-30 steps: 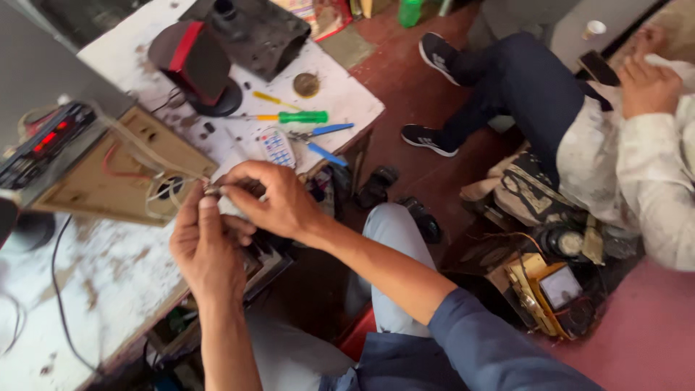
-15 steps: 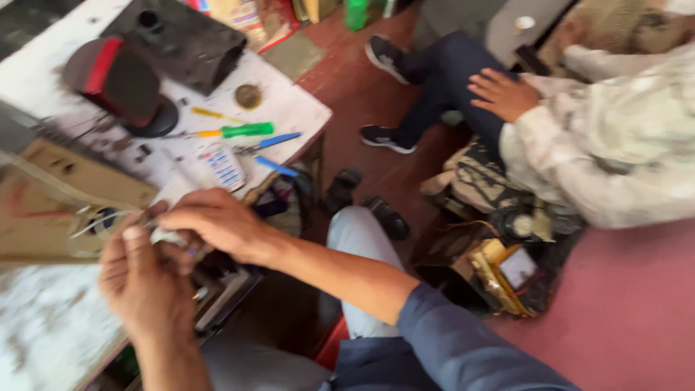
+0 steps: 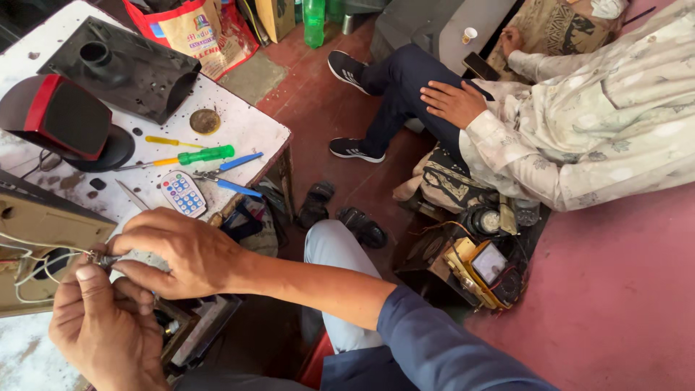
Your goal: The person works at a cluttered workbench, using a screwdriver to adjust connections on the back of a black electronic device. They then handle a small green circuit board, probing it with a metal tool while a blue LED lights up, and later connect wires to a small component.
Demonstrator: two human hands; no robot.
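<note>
A: Hands?

B: Both at the near corner of the table (image 3: 253, 130). Right hand (image 3: 181, 253) pinched narrow on a small metal part (image 3: 101, 258), thumb and fingertips closed over it. Left hand (image 3: 101, 326) just below, thumb up against the same part, fingers curled beneath; grip inside the curl hidden.

A: The part itself?

B: Too small and too covered to name. Thin wires (image 3: 29, 268) running from it toward the tan box (image 3: 43, 246) at the table's left edge, box cut off by the frame.

A: Elsewhere on the table?

B: Small remote (image 3: 183, 194) just above the right hand. Green screwdriver (image 3: 192, 156) and blue-handled pliers (image 3: 232, 177) beyond the remote. Red and black speaker (image 3: 61, 119) farther back, partly cropped.

A: Off the table?

B: Seated person (image 3: 579, 123) well to the right, head out of view, one hand on a knee. Yellow meter (image 3: 485, 268) on the floor, half buried in clutter.
</note>
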